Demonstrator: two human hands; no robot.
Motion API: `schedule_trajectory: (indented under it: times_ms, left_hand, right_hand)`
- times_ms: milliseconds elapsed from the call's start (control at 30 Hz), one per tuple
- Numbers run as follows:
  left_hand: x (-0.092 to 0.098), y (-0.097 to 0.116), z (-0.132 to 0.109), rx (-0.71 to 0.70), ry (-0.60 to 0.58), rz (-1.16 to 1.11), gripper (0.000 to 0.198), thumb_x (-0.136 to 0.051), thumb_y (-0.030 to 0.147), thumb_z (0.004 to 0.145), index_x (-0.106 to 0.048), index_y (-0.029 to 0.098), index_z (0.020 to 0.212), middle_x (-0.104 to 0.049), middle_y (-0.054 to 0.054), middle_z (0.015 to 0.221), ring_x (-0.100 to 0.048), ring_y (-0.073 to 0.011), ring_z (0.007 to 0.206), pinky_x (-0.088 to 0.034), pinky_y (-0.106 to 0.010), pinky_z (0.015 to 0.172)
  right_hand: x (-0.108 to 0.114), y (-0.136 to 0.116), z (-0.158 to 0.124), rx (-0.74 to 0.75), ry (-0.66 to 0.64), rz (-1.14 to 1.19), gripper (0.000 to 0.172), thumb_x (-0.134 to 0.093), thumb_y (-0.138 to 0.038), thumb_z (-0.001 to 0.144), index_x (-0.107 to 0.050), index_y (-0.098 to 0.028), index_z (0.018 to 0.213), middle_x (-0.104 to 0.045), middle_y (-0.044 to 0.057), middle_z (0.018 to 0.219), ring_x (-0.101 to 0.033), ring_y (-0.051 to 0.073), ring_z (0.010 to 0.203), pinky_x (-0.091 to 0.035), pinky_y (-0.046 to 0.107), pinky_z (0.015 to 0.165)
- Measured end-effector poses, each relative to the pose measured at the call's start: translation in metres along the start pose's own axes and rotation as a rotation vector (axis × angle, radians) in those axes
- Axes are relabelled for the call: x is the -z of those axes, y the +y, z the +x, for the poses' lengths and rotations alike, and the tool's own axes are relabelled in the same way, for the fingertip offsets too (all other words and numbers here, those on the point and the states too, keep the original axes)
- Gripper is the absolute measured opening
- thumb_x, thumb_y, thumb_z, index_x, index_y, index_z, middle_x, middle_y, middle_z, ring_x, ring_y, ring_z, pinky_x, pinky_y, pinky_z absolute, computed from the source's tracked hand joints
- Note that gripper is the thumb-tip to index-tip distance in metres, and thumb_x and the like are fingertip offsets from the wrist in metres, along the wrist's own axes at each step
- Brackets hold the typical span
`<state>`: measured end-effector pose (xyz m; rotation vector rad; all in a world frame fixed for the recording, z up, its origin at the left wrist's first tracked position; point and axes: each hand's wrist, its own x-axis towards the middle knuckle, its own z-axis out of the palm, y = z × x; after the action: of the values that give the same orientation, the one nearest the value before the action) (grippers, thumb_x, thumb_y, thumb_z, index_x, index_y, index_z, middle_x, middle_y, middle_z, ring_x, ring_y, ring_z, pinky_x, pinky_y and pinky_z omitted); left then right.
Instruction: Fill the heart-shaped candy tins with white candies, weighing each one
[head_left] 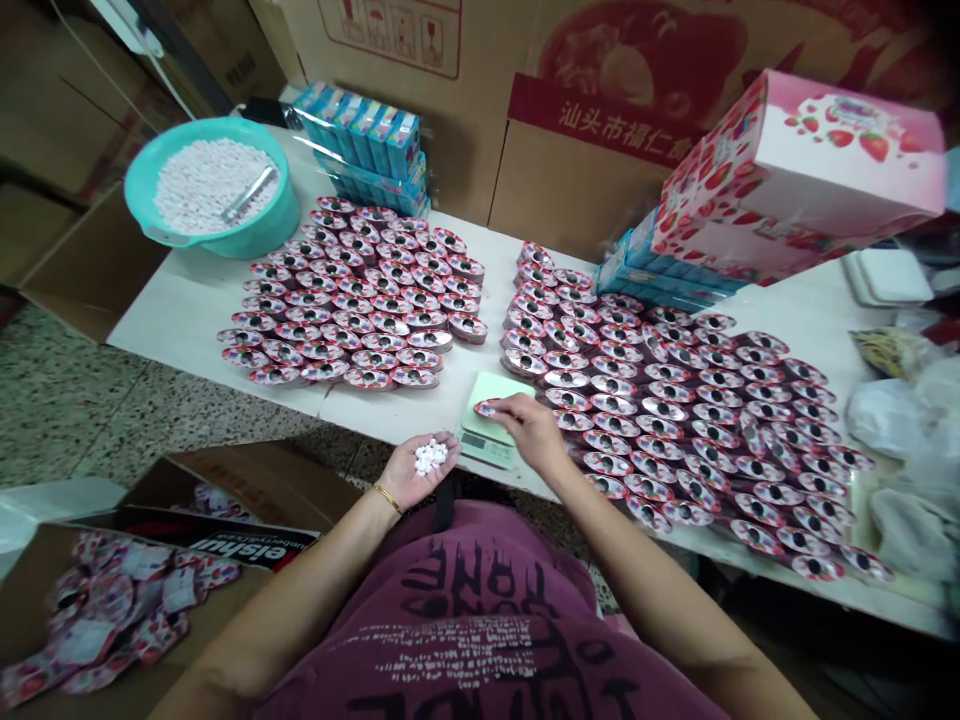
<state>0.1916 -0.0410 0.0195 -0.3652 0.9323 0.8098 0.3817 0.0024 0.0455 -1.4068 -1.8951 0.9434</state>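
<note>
My left hand [409,482], palm up and cupped, holds a small heap of white candies [430,457]. Between the pinched fingers of my right hand [529,425] is a small red-and-white oval pouch [486,408], held over the pale green plate of a kitchen scale [487,448]. I cannot tell whether the pouch touches the plate. Right of that hand stand rows of upright pouches [675,410] with dark round openings in their oval tops. Another block of such pouches [360,300] is at the left on the white table [360,412].
A turquoise basin [210,240] of white candies with a metal scoop [249,195] is at the back left. Blue boxes [367,145] and a pink strawberry-print carton [795,180] stand behind the pouches. A cardboard box [247,470] of loose pouches is at lower left; plastic bags [911,420] lie right.
</note>
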Motion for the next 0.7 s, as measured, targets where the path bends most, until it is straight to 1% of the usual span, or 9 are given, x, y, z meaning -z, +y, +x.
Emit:
schedule_trajectory:
  times_ms: [100,133,233,300,367,467,533,600,700]
  left_hand:
    - [0.004,0.000,0.001,0.016,-0.038,-0.030,0.016,-0.044,0.012,0.075,-0.058,0.007,0.078,-0.064,-0.011,0.074,-0.061,-0.0156,0.073,-0.049,-0.026,0.069]
    - [0.006,0.001,0.001,0.022,-0.048,-0.030,0.016,-0.044,0.013,0.075,-0.058,0.007,0.078,-0.064,-0.010,0.074,-0.061,-0.0153,0.072,-0.049,-0.025,0.066]
    - [0.011,0.007,-0.001,0.025,-0.039,0.005,0.016,-0.045,0.014,0.074,-0.058,0.008,0.079,-0.064,-0.011,0.078,-0.061,-0.0167,0.075,-0.049,-0.023,0.061]
    - [0.012,0.010,-0.003,0.000,-0.030,0.014,0.016,-0.045,0.013,0.074,-0.059,0.007,0.080,-0.064,-0.013,0.081,-0.060,-0.0185,0.080,-0.049,-0.026,0.066]
    - [0.009,0.010,-0.003,-0.015,-0.050,0.013,0.018,-0.044,0.014,0.074,-0.059,0.007,0.081,-0.064,-0.013,0.082,-0.060,-0.0193,0.082,-0.048,-0.030,0.072]
    - [0.003,0.007,-0.003,-0.014,-0.096,-0.003,0.019,-0.043,0.015,0.075,-0.059,0.008,0.083,-0.065,-0.009,0.078,-0.061,-0.0158,0.076,-0.047,-0.028,0.072]
    - [0.001,0.004,-0.002,-0.017,-0.108,-0.009,0.021,-0.043,0.016,0.075,-0.060,0.008,0.087,-0.065,-0.008,0.081,-0.060,-0.0148,0.077,-0.046,-0.027,0.075]
    - [0.000,0.004,-0.001,-0.013,-0.108,-0.005,0.022,-0.042,0.015,0.075,-0.060,0.009,0.088,-0.065,-0.009,0.084,-0.060,-0.0150,0.078,-0.045,-0.027,0.076]
    - [-0.003,0.004,0.002,-0.025,-0.084,-0.024,0.020,-0.042,0.013,0.075,-0.061,0.009,0.080,-0.065,-0.006,0.074,-0.060,-0.0128,0.068,-0.047,-0.025,0.068]
  right_hand:
    - [-0.015,-0.021,0.001,0.160,-0.158,0.076,0.017,-0.049,-0.025,0.079,-0.061,-0.019,0.089,-0.061,0.004,0.085,-0.055,0.012,0.081,-0.044,0.024,0.074]
    - [-0.015,-0.022,0.002,0.164,-0.148,0.058,0.018,-0.048,-0.025,0.080,-0.061,-0.019,0.091,-0.060,0.004,0.087,-0.055,0.012,0.084,-0.043,0.024,0.076]
    - [-0.002,-0.012,0.009,0.057,0.034,-0.077,0.020,-0.047,-0.026,0.079,-0.059,-0.017,0.093,-0.058,0.007,0.091,-0.053,0.015,0.087,-0.042,0.028,0.079]
    - [0.006,-0.010,0.010,0.050,0.042,-0.143,0.020,-0.048,-0.027,0.079,-0.059,-0.017,0.093,-0.058,0.007,0.090,-0.052,0.016,0.087,-0.042,0.030,0.079]
    - [0.002,-0.019,0.004,0.155,-0.099,-0.182,0.021,-0.050,-0.026,0.078,-0.058,-0.018,0.095,-0.058,0.007,0.091,-0.051,0.016,0.088,-0.042,0.030,0.080]
    - [-0.027,-0.045,-0.010,0.300,-0.322,-0.348,0.026,-0.049,-0.020,0.077,-0.054,-0.013,0.102,-0.056,0.010,0.098,-0.050,0.018,0.088,-0.044,0.031,0.077]
    - [-0.047,-0.057,-0.017,0.318,-0.374,-0.499,0.027,-0.047,-0.013,0.077,-0.053,-0.009,0.103,-0.054,0.014,0.099,-0.048,0.021,0.089,-0.044,0.034,0.076]
    - [-0.059,-0.059,-0.019,0.314,-0.392,-0.555,0.025,-0.046,-0.010,0.076,-0.054,-0.007,0.099,-0.055,0.014,0.097,-0.048,0.022,0.089,-0.043,0.035,0.077]
    - [-0.056,-0.046,-0.014,0.281,-0.385,-0.420,0.018,-0.047,-0.011,0.077,-0.057,-0.010,0.092,-0.056,0.011,0.095,-0.049,0.018,0.087,-0.044,0.029,0.076]
